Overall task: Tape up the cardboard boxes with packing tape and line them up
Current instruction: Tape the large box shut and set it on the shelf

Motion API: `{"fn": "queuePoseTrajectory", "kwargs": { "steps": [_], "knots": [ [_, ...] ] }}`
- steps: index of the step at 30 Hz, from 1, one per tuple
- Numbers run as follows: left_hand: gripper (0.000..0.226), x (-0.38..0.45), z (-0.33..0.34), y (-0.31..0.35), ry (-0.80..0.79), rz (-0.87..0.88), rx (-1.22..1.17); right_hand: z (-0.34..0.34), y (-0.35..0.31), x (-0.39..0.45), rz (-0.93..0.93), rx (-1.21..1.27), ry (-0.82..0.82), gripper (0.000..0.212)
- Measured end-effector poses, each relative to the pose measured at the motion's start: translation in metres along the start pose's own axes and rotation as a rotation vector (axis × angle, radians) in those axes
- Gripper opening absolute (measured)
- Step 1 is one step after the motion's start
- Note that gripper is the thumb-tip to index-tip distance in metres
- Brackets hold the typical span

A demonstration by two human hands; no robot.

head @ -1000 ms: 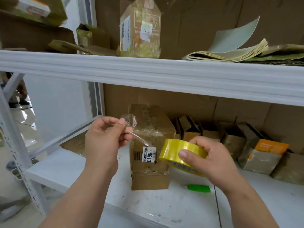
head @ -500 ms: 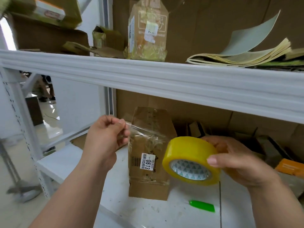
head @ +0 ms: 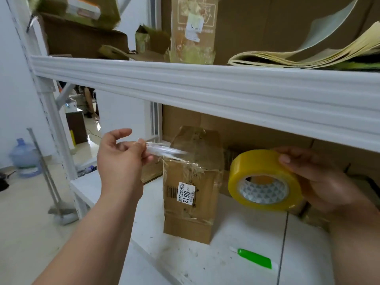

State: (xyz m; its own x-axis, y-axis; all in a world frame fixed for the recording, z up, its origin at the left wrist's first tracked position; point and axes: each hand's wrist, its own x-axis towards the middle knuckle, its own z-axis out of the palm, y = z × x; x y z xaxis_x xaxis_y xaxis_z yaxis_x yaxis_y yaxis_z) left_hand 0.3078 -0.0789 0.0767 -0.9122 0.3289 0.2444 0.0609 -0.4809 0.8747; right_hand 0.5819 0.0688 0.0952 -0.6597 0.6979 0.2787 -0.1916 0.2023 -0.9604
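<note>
Head view shows your left hand (head: 120,159) at the left side, raised in front of the shelf post, with the thumb and fingers pinching a twisted, crumpled strip of clear tape (head: 164,150). This strip runs to the right and touches the upper part of the cardboard box (head: 192,182), which stands upright on the white lower shelf (head: 205,262), near its front edge. The box already carries wrinkled tape and a small label with numbers. I cannot tell if the strip is joined to the roll. To do this step well, I judge you should not press the strip down while it is twisted, because it will stick to itself and make more wrinkles; first open it flat, or throw it away and pull a new piece. Keep the strip tight between both hands before it meets the cardboard, then smooth it from the middle to the ends. More to the right, the yellow tape roll (head: 265,179) is held in the air just beside the box, and your right hand (head: 320,182) grips it with fingers curled around the outer rim. Turn the roll so the free end faces the box. On the shelf below the roll lies a green cutter (head: 255,259), near enough for cutting.
</note>
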Motion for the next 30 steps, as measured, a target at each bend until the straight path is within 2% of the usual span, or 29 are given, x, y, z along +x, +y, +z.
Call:
{"fn": "queuePoseTrajectory", "kwargs": {
  "steps": [6,10,13,16,20,21,28,30],
  "knots": [
    [0.028,0.004,0.005,-0.010,0.040,-0.039,0.083,0.005,0.005,0.015,0.003,-0.009,0.305,0.091],
    [0.025,0.013,0.008,-0.013,0.056,-0.091,0.097,0.007,0.006,0.027,0.108,-0.013,0.337,0.055],
    [0.025,0.020,0.008,-0.015,0.052,-0.118,0.113,0.005,0.010,0.033,0.149,-0.039,0.349,0.049],
    [0.024,0.025,0.006,-0.018,0.056,-0.131,0.131,0.001,0.016,0.037,0.196,-0.089,0.363,0.063],
    [0.023,0.028,0.003,-0.021,0.055,-0.127,0.148,-0.004,0.021,0.039,0.226,-0.089,0.330,0.100],
    [0.023,0.029,0.003,-0.022,0.051,-0.121,0.155,-0.004,0.021,0.039,0.232,-0.093,0.326,0.100],
    [0.022,0.036,0.004,-0.027,0.029,-0.135,0.188,-0.002,0.024,0.033,0.297,0.001,0.354,0.057],
    [0.021,0.036,0.003,-0.031,0.024,-0.157,0.199,0.001,0.024,0.032,0.312,0.004,0.340,0.038]
  ]
}}
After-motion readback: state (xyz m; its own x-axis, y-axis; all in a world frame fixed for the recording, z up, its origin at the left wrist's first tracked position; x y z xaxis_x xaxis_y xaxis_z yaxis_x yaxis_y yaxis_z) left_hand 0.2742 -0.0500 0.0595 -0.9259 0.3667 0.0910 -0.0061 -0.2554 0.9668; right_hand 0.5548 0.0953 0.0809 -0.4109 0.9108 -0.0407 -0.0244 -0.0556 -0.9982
